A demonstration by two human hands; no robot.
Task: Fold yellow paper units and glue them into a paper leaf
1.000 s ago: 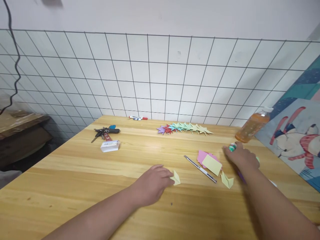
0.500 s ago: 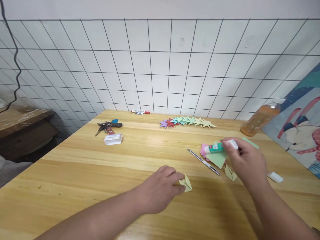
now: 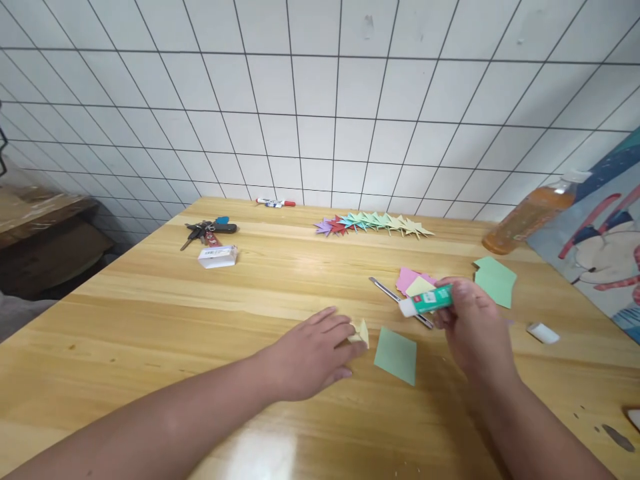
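My left hand (image 3: 313, 353) lies palm down with its fingers apart. Its fingertips touch a small folded pale-yellow paper piece (image 3: 364, 333), partly hidden by them. In my right hand (image 3: 477, 327) is a green and white glue stick (image 3: 433, 300), held above the table with its white end pointing left. A light-green paper square (image 3: 395, 357) lies flat between the two hands. Behind the glue stick are pink paper (image 3: 410, 279) and a pale-yellow sheet (image 3: 419, 287), along with a slim utility knife (image 3: 390, 292), partly covered from view.
A row of folded paper pieces (image 3: 373, 223) in several colours lies near the wall. Left of it are a marker (image 3: 275, 203), keys (image 3: 207, 231) and a small white box (image 3: 218, 257). To the right are green paper (image 3: 495, 281), a white piece (image 3: 543, 333) and a leaning bottle (image 3: 533, 217).
The green square has come off the paper pile onto the table between my hands. My left fingers have spread from their pinch on the yellow piece. The glue stick remains in my right hand.
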